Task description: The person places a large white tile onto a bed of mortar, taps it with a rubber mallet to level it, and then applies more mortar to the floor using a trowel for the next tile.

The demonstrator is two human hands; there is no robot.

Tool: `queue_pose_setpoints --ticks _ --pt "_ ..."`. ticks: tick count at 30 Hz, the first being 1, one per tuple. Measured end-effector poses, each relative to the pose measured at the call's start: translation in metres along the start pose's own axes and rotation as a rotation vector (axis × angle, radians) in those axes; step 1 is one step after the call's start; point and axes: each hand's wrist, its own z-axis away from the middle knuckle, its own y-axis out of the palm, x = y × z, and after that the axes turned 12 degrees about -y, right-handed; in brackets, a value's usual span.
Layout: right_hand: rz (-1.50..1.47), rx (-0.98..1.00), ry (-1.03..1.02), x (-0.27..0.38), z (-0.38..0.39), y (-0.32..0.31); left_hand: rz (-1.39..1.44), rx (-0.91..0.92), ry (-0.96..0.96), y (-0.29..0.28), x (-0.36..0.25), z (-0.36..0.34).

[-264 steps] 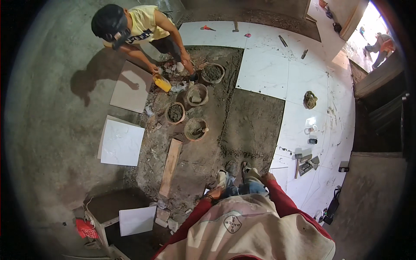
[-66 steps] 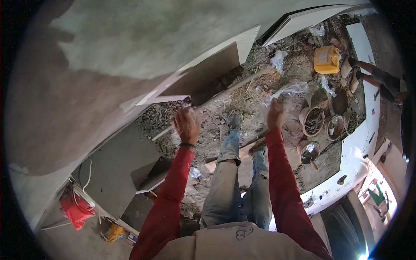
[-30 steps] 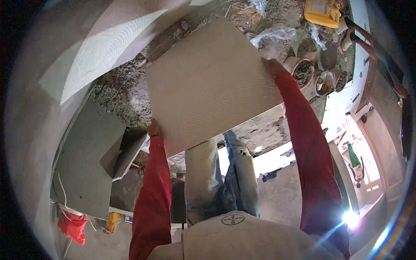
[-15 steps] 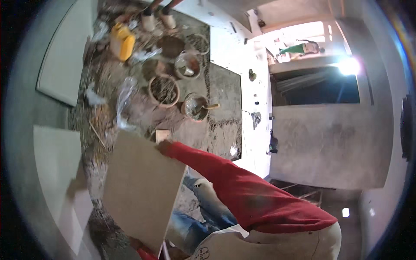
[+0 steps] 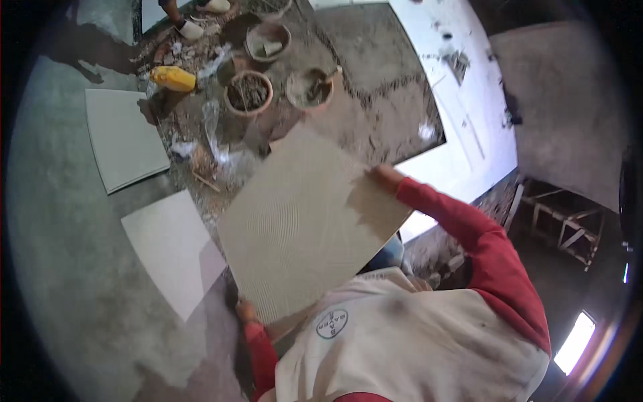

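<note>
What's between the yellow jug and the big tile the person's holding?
In the head view, crumpled clear plastic on the dirty ground lies between the yellow jug and the held tile.

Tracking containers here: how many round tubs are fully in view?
3, beyond the held tile: a left tub nearest the yellow jerrycan, a right tub with a handle over its rim, and a far tub above them. A fourth may be cut off at the top edge.

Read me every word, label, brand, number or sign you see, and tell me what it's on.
Pale, red-sleeved shirt: lettering in a dark oval emblem, which I won't copy.
Yellow jerrycan: too small and blurred to read any marking.
Tile held by the left hand and right hand: ridges, no lettering visible.
</note>
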Motion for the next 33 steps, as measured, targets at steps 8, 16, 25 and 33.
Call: queue_pose_setpoints --ticks 8,16,25,33 --pt "-0.738 -0.425 0.224 -0.003 0.168 -0.107 0.008 -0.137 0.151 -0.133 -0.151 0.169" --pt "-0.759 -0.788 0.213 -0.047 0.24 -0.122 0.269 0.12 0.317 -0.164 -0.305 0.231" --pt "-0.742 -0.665 0.487 -0.033 0.248 -0.138 -0.106 0.037 0.501 -0.209 -0.397 0.204" --pt "-1.132 -0.706 0.441 0.016 0.319 -0.207 -0.995 -0.124 0.973 -0.309 -0.479 0.301"
